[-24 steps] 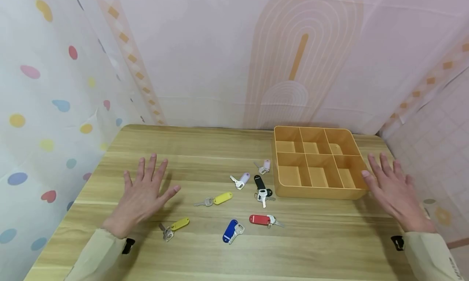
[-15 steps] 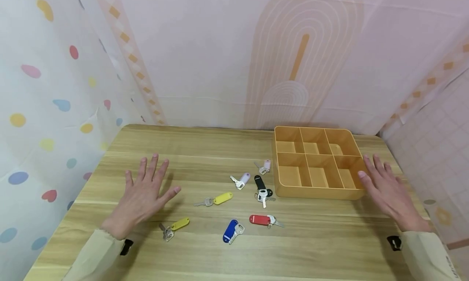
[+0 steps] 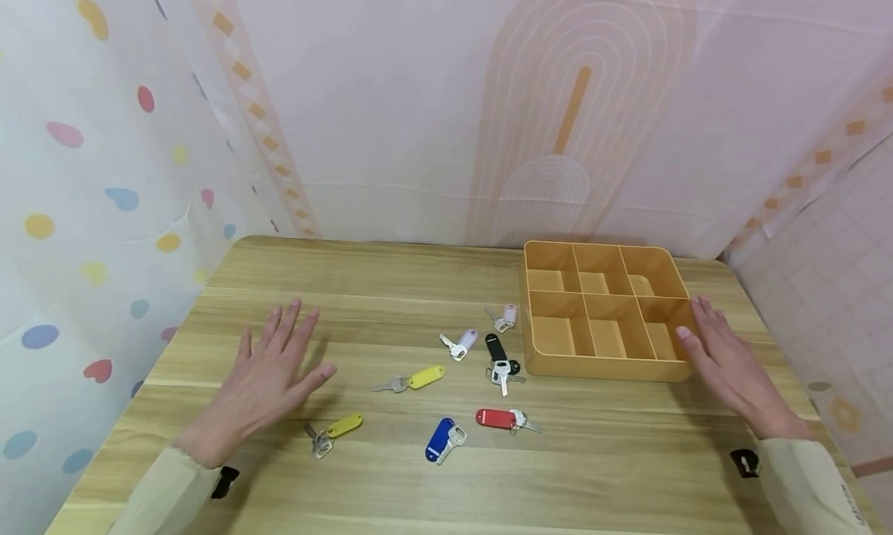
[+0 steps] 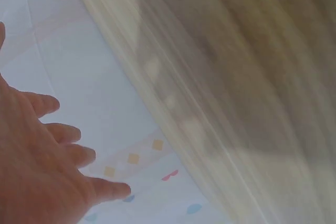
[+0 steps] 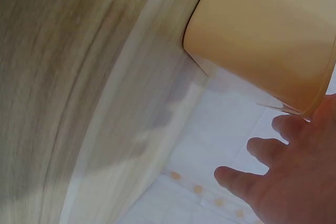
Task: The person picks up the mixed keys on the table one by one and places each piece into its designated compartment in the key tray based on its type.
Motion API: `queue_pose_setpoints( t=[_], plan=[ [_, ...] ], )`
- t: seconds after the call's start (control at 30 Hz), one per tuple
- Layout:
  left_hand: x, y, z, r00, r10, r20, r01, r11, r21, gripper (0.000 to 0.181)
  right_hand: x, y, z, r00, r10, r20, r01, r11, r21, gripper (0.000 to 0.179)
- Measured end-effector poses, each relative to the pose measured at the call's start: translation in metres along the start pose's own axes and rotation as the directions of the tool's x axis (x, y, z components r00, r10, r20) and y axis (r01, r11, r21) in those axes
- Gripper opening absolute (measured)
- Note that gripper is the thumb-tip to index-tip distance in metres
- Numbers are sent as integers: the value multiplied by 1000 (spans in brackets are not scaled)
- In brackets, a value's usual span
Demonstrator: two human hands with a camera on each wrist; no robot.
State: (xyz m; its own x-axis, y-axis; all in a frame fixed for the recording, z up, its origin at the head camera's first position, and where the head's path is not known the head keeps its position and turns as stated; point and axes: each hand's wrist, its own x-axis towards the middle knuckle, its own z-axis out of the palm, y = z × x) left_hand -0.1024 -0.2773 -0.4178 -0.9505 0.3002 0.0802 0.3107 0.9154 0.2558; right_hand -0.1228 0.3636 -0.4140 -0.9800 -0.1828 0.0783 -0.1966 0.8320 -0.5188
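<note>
Some patterned cloth [image 3: 391, 116] hangs behind the wooden table [image 3: 391, 283] and orange tray [image 3: 607, 367]

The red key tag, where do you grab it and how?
Best, I think, to pinch the middle of the red tag across its narrow width, coming down from above. It lies flat on the table, long and slim, with its long edges bare. The metal end juts out to the right and might swing, so hold the flat part.
</note>
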Motion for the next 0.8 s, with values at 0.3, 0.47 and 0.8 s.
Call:
queue_pose_setpoints(
  t=[0.3,0.47,0.8],
  plan=[
    [-13,-8,-4,998,67,-19,-69,993,-98,84,0,3,5,1000,-12,12,12,1000,25,70],
    [-17,-11,-4,996,93,-12,-94,985,-142,80,-1,4,5,1000,-11,13,10,1000,29,71],
    [-29,-8,1,969,239,-54,-245,932,-266,61,-1,5,6,1000,-7,19,6,999,32,71]
  ],
)
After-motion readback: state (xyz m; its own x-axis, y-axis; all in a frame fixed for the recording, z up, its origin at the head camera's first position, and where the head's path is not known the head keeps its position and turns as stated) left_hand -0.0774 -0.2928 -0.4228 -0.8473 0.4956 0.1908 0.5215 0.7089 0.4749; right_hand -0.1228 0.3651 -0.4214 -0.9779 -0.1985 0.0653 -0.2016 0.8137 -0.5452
